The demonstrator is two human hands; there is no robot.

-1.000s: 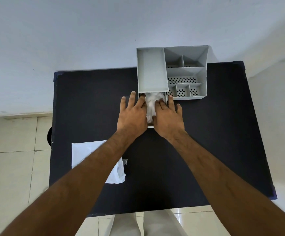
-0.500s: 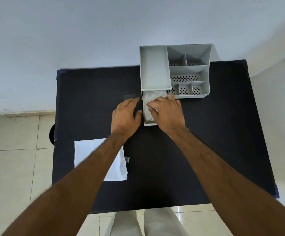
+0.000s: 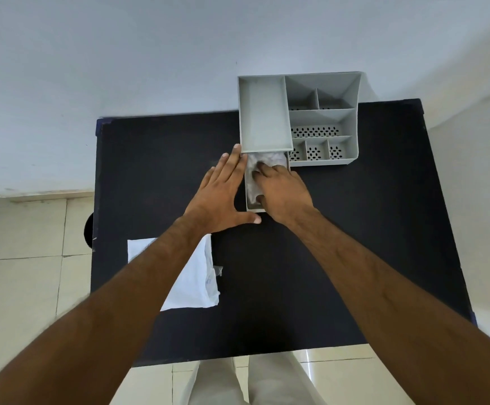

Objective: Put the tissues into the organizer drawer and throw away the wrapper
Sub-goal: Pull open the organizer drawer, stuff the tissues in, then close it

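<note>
Black counter (image 3: 150, 159) against white wall. Tissues (image 3: 264, 162) sit in the pulled-out drawer (image 3: 249, 200) of the organizer (image 3: 352, 127); right hand (image 3: 281, 188) fingers press them, left hand (image 3: 220, 197) flat, spread beside the drawer. Wrapper (image 3: 191, 285) nearer than the organizer: light, crinkly, pinch an edge.

Nothing can be read. The white wrapper (image 3: 192, 283) on the table (image 3: 340, 258) carries a few faint bluish marks near its right edge, too small and blurred to tell.
</note>
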